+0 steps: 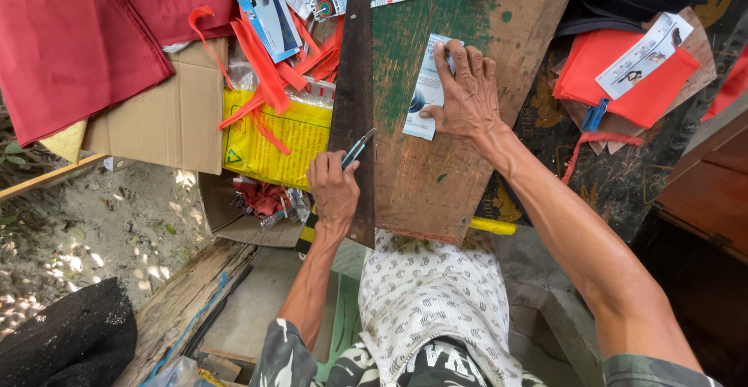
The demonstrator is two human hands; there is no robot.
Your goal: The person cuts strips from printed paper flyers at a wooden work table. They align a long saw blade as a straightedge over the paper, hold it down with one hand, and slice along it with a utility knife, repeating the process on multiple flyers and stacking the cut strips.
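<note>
Right hand pressing white printed card flat on green-stained wooden board, fingers spread; left hand clenched around small cutter beside dark straightedge; card seemingly uncut, trimming not yet begun

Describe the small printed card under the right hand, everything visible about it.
The printed card is a small, upright rectangle of thin paper or cardstock, pale blue and white with a dark round picture near its lower left. It lies flat on the worn wooden board, which is smeared with green paint. The right hand presses on its right part with spread fingers, hiding that side. Its left edge lies near the long dark metal strip.
</note>
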